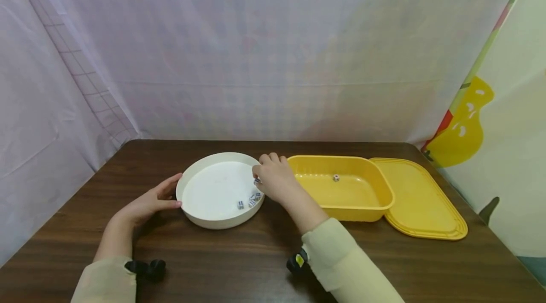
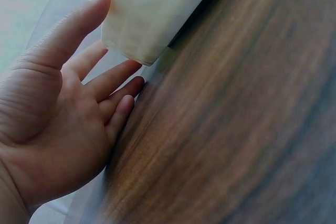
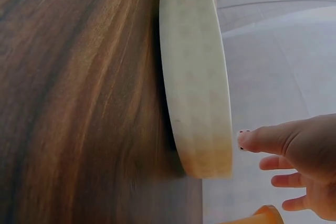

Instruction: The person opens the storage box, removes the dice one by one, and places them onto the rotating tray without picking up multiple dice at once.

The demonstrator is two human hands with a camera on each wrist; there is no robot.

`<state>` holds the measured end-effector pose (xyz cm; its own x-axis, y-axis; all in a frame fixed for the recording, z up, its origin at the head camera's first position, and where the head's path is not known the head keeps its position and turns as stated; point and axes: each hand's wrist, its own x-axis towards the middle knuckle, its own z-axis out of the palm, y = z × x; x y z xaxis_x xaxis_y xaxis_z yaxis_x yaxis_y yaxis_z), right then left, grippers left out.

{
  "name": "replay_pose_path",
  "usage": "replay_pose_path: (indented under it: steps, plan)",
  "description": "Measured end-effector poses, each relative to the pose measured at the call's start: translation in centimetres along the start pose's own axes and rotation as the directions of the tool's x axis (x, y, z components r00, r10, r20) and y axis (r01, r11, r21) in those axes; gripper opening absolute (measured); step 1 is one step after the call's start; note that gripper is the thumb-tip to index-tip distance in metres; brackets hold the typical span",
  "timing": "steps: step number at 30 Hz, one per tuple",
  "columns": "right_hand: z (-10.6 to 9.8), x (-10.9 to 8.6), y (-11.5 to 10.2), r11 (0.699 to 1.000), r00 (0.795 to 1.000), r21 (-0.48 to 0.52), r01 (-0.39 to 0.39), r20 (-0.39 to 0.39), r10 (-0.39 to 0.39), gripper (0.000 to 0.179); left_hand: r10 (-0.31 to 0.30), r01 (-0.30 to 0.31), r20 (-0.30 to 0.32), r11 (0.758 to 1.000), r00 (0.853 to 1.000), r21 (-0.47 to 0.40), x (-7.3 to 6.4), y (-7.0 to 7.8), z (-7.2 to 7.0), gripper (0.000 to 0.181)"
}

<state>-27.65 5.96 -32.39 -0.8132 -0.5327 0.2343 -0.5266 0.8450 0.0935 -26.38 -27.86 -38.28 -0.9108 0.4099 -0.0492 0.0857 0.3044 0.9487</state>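
A round white tray (image 1: 219,189) stands on the table, with several small white dice (image 1: 252,201) lying inside along its near right wall. My left hand (image 1: 147,206) rests against the tray's left outer wall, thumb and fingertips touching it with the fingers fairly straight. Over the tray's right rim, my right hand (image 1: 277,177) pinches a die (image 1: 257,181) by the thumb tip. The right wrist view shows dark spots of that die at the thumb; its other side is hidden. A yellow rectangular container (image 1: 341,213) stands just right of the right hand, holding one die (image 1: 336,178).
A yellow lid (image 1: 426,203) lies to the right, its left edge next to the container. All stand on a dark wooden table (image 1: 222,265). A pale cloth (image 1: 273,56) hangs behind the table's far edge.
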Motion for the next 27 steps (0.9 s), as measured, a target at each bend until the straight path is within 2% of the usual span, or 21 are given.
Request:
replay_pose_path:
  steps: [8,16,27]
  plan:
    - [0.1,0.4,-0.1,1.0,0.999,0.014,-0.019,0.043,0.018,0.023,0.001,-0.001,0.0,1.0,1.0,-0.01,0.0,0.1,0.0,0.086]
    - [-0.1,-0.1,0.4,0.999,0.998,0.035,-0.027,0.056,0.025,0.022,0.003,-0.003,-0.001,1.0,1.0,-0.009,0.1,-0.2,-0.1,0.086]
    - [-0.9,-1.4,2.0,0.998,0.999,0.058,-0.035,-0.016,0.036,0.019,-0.004,0.004,-0.006,1.0,1.0,-0.009,0.0,-0.1,0.0,0.086]
